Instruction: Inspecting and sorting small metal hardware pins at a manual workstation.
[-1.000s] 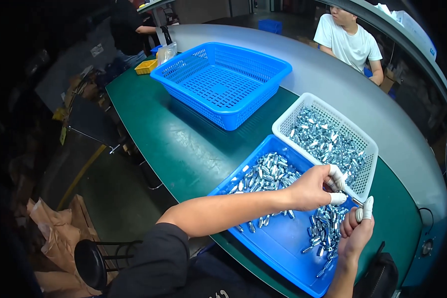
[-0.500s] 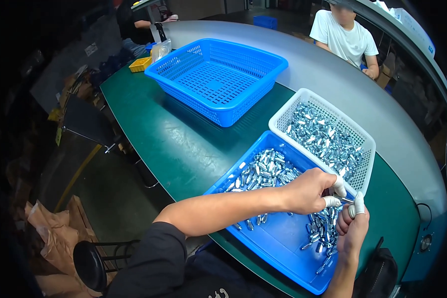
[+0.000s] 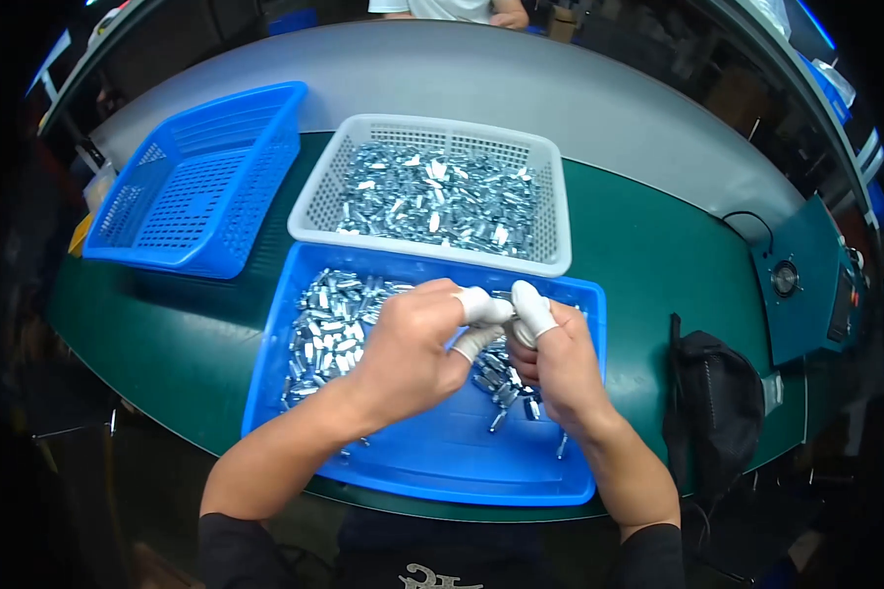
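Two bare hands meet over one blue tray (image 3: 442, 456): the left hand (image 3: 411, 344) and the right hand (image 3: 566, 371) have their fingers closed in a pinch, tip to tip, and appear to grip one metal part (image 3: 510, 308) between them, though it is mostly hidden. White covers (image 3: 533, 306) sheathe at least two fingers of each hand; the exact number cannot be told where they overlap. Inside the tray lie two heaps of similar small shiny pieces, too many to count: the left heap (image 3: 319, 334) to the left of the fingers, partly behind the left hand, and the near heap (image 3: 501, 391) just below the fingertips, between the hands. One loose piece (image 3: 562, 447) lies nearer the person than the fingers, beside the right forearm. Just beyond the fingers stands one white basket (image 3: 427, 251), its floor covered with uncounted pieces of the same kind. Farther off, up and to the left of the fingers, is one blue basket (image 3: 265, 187) with slotted walls. Well to their right, the green surface (image 3: 648, 255) carries one black bag (image 3: 722, 412) and, farther out, one teal machine (image 3: 791, 304). One other person (image 3: 442, 10) shows in part, far beyond the fingers.
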The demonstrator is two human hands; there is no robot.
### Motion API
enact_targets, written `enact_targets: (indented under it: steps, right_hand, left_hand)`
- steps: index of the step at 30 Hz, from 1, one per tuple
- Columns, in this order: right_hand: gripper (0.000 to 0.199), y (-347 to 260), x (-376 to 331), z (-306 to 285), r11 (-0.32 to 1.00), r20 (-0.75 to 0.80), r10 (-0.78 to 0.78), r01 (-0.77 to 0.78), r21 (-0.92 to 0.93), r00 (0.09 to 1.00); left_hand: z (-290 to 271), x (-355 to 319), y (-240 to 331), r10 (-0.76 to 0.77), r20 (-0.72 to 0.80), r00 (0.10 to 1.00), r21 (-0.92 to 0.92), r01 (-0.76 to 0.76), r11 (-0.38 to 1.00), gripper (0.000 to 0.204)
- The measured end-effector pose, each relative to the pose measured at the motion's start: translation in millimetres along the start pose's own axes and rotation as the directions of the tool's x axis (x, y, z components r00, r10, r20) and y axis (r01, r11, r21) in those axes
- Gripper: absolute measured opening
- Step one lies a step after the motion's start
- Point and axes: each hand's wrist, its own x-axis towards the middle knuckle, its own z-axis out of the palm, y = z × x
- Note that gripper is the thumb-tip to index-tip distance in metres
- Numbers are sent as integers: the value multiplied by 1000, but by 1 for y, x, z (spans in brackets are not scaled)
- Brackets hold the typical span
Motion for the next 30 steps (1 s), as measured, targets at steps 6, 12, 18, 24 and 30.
enact_targets:
  steps: [6,12,18,24,30]
  right_hand:
    - [38,-12,0,-4,907,138,230,-264,328,963]
    - [40,-4,6,-12,881,204,199,-266,391,958]
    - [40,-9,8,-14,823,362,313,-441,359,878]
    - [42,-9,10,-16,794,437,306,-480,374,846]
    - [46,-7,11,-17,886,33,132,-132,445,991]
  left_hand:
    - [1,4,5,-137,-24,990,-169,131,977,33]
    - [1,-4,-8,-165,-65,984,-148,154,977,30]
    - [4,1,-1,113,-157,981,29,-110,994,19]
    - [1,2,-3,135,-128,982,29,-133,991,20]
    - [-7,10,-29,-178,-133,975,-183,152,971,20]
